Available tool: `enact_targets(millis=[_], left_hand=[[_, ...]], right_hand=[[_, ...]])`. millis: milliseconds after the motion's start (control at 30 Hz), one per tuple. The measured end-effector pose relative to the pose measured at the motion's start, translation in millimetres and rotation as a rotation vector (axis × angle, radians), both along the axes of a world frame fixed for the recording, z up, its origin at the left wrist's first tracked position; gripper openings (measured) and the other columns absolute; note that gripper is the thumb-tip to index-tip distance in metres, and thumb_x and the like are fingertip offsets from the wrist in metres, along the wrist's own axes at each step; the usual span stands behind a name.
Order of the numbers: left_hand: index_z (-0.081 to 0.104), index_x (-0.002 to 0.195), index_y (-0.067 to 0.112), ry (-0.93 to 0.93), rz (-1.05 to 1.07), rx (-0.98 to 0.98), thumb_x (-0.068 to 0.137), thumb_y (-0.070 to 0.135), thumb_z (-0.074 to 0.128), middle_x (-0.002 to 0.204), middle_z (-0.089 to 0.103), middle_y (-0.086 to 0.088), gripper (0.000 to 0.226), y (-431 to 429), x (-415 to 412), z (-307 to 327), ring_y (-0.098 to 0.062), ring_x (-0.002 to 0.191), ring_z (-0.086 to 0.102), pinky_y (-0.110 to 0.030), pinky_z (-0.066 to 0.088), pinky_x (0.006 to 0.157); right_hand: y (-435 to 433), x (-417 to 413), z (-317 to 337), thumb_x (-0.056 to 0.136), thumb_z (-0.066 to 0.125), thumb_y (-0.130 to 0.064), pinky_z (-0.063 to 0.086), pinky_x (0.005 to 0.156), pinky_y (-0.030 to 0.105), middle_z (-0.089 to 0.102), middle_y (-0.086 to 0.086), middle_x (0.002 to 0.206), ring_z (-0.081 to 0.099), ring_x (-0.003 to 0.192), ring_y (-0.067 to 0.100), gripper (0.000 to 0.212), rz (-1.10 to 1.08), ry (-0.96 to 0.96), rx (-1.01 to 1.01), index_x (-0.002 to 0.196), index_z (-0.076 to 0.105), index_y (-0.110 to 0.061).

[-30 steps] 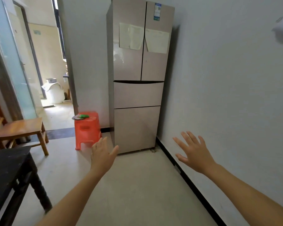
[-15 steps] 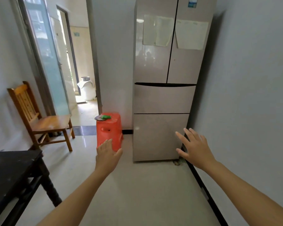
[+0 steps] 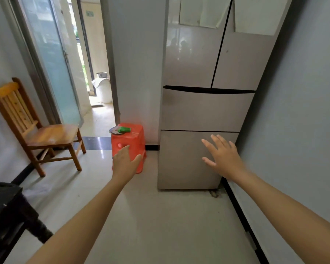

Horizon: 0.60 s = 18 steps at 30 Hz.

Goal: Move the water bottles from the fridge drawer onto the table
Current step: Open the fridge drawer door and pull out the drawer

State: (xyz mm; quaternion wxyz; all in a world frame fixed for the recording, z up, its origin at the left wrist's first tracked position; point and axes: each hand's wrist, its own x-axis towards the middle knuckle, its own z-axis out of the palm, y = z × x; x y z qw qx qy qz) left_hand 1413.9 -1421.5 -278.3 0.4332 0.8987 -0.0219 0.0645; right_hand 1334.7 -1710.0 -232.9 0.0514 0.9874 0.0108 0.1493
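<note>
The step in hand looks like the approach: the fridge point(image 3: 208, 63) stands at the floor's far right corner with its upper drawer point(image 3: 204, 111) and lower drawer point(image 3: 179, 164) both pushed in, so the water bottles are out of sight, presumably inside one. The left hand point(image 3: 125, 164) and right hand point(image 3: 222, 159) reach out empty, fingers straight, the right before the lower drawer. Next, I judge, a drawer's top edge must be gripped and pulled; the dark table point(image 3: 2, 202) waits at the floor's near left edge.

Fridge point(image 3: 206, 109) top cropped, table point(image 3: 4, 204) partly cut off
</note>
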Motion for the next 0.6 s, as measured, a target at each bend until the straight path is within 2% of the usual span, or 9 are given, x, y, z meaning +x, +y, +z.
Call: enact_targets(millis=[67, 133, 333, 600], left_hand=[[0.052, 0.114, 0.011, -0.011, -0.003, -0.012, 0.084, 0.034, 0.054, 0.111, 0.059, -0.014, 0.038, -11, 27, 3, -0.032, 0.103, 0.055, -0.04, 0.045, 0.086], [0.048, 0.123, 0.009, -0.005, -0.004, -0.019, 0.087, 0.029, 0.055, 0.12, 0.055, -0.015, 0.042, -26, 50, 0, -0.034, 0.11, 0.051, -0.046, 0.044, 0.094], [0.038, 0.135, 0.01, 0.071, -0.034, 0.028, 0.088, 0.031, 0.054, 0.134, 0.047, -0.017, 0.054, -73, 109, -22, -0.035, 0.12, 0.044, -0.05, 0.04, 0.1], [0.041, 0.132, 0.01, 0.071, -0.003, 0.035, 0.089, 0.029, 0.053, 0.132, 0.048, -0.016, 0.049, -179, 181, -27, -0.036, 0.117, 0.045, -0.048, 0.042, 0.097]], right_hand=[[-10, 25, -1, 0.094, 0.04, -0.043, 0.013, 0.112, 0.046, 0.013, 0.009, 0.154, 0.006, 0.143, 0.024, 0.061, -0.024, 0.011, 0.021, 0.146, 0.015, -0.025], [-22, 45, -8, 0.094, 0.039, -0.043, 0.013, 0.112, 0.045, 0.013, 0.009, 0.154, 0.006, 0.143, 0.024, 0.061, -0.056, 0.05, 0.029, 0.146, 0.015, -0.025], [-67, 93, -28, 0.095, 0.037, -0.044, 0.013, 0.113, 0.045, 0.01, 0.008, 0.155, 0.004, 0.144, 0.023, 0.06, -0.09, 0.131, 0.051, 0.147, 0.012, -0.027], [-165, 180, -36, 0.095, 0.035, -0.044, 0.009, 0.114, 0.042, 0.007, 0.007, 0.155, 0.001, 0.144, 0.023, 0.06, -0.067, 0.167, 0.104, 0.147, 0.01, -0.027]])
